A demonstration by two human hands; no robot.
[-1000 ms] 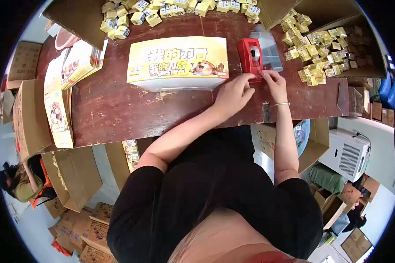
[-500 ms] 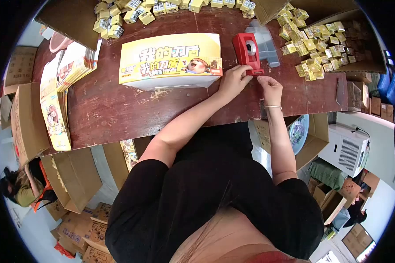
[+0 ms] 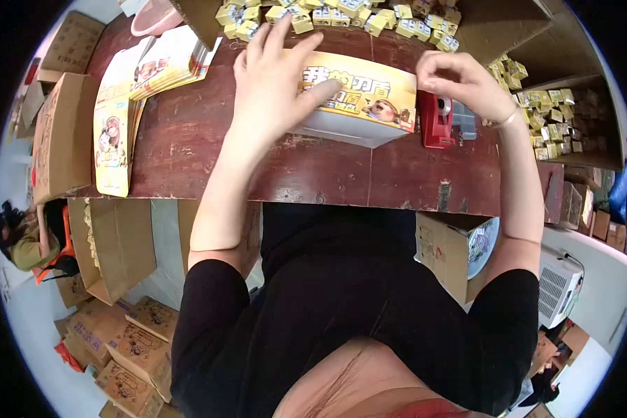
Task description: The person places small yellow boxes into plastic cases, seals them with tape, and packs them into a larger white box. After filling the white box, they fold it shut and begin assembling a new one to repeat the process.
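A yellow printed box (image 3: 359,94) with a white side lies on the dark red table (image 3: 188,164). Over its left end is my left hand (image 3: 275,87), fingers spread, the thumb across the printed face. At the box's right end, my right hand (image 3: 467,83) is curled with thumb and fingertips together; anything between them is too small to make out. Just below that hand stands a red tape dispenser (image 3: 437,129), partly covered by it, with a clear bluish plastic piece (image 3: 463,124) at its right.
Small yellow-and-white boxes (image 3: 352,10) are heaped along the back, and more (image 3: 550,115) lie in an open carton at the right. Printed yellow sheets (image 3: 115,132) are stacked at the left near a pink basket (image 3: 159,17). Another person (image 3: 31,240) is at the far left.
My left hand has gone from the tape dispenser to the box's left end and opened. My right hand has risen from beside the dispenser to the box's right end. The view has shifted.
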